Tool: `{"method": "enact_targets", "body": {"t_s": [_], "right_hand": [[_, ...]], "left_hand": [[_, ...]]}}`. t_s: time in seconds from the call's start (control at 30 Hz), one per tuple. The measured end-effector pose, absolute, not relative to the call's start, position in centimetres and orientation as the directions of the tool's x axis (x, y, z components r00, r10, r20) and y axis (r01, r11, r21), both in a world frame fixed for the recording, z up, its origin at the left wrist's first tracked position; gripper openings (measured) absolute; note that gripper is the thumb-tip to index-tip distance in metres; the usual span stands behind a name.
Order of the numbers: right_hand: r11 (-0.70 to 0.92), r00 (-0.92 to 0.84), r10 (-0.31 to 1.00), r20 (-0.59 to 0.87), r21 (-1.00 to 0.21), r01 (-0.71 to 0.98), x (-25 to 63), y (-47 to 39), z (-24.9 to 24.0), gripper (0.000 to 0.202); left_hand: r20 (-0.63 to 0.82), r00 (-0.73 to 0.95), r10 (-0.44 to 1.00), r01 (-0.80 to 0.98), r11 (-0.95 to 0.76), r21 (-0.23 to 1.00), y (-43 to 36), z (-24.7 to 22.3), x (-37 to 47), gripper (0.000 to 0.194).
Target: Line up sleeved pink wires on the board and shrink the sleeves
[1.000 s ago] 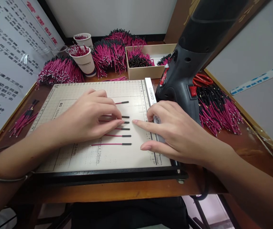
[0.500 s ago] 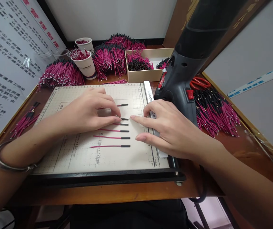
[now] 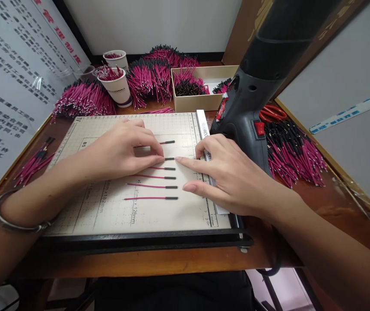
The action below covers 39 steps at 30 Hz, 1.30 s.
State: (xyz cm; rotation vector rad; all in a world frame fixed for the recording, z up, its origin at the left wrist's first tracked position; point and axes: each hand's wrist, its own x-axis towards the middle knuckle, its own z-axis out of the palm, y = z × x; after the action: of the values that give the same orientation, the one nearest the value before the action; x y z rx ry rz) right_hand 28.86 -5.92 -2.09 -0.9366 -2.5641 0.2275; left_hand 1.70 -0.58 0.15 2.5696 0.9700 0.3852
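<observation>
My left hand [image 3: 129, 149] pinches a wire with a black sleeve [image 3: 169, 159] between thumb and forefinger, low over the paper trimmer board [image 3: 107, 222]. The wire's far part is hidden beneath the hand. My right hand [image 3: 220, 175] rests by the trimmer's white ruler edge [image 3: 219, 207], fingers apart, its forefinger tip at the sleeve's right end. Below the pinched piece, several pink wires lie roughly parallel, the lowest pink wire [image 3: 144, 198] with its black sleeve [image 3: 172, 198] to the right. One more sleeved wire [image 3: 169, 142] lies above.
A black heat gun [image 3: 246, 103] stands right of the board, beside a pile of sleeved wires [image 3: 295, 151]. Behind are a paper cup [image 3: 118, 90] of wires, a large wire heap [image 3: 152, 77] and a cardboard box [image 3: 200, 103]. Another wire bundle [image 3: 36, 162] lies left.
The pinched wire's sleeve has shifted slightly upward, away from the sleeve below it, and its end now meets my right forefinger. Both hands stay almost in place; the view shifts slightly.
</observation>
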Motion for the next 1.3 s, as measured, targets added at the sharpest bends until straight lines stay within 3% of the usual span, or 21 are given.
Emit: {"method": "enact_targets", "body": {"t_s": [0.77, 1.1, 1.3], "right_hand": [[0.783, -0.714, 0.620, 0.324, -0.198, 0.589, 28.71, -6.33, -2.09, 0.070], [0.782, -0.699, 0.621, 0.356, -0.217, 0.585, 28.85, -6.18, -2.36, 0.073], [0.765, -0.697, 0.643, 0.318, -0.224, 0.604, 29.03, -5.37, -1.38, 0.075]], "left_hand": [[0.163, 0.743, 0.650, 0.541, -0.725, 0.426, -0.51, -0.07, 1.73, 0.025], [0.146, 0.721, 0.677, 0.588, -0.710, 0.386, -0.83, -0.03, 1.79, 0.029], [0.319, 0.605, 0.730, 0.634, -0.684, 0.361, -1.03, 0.49, 2.01, 0.032]]}}
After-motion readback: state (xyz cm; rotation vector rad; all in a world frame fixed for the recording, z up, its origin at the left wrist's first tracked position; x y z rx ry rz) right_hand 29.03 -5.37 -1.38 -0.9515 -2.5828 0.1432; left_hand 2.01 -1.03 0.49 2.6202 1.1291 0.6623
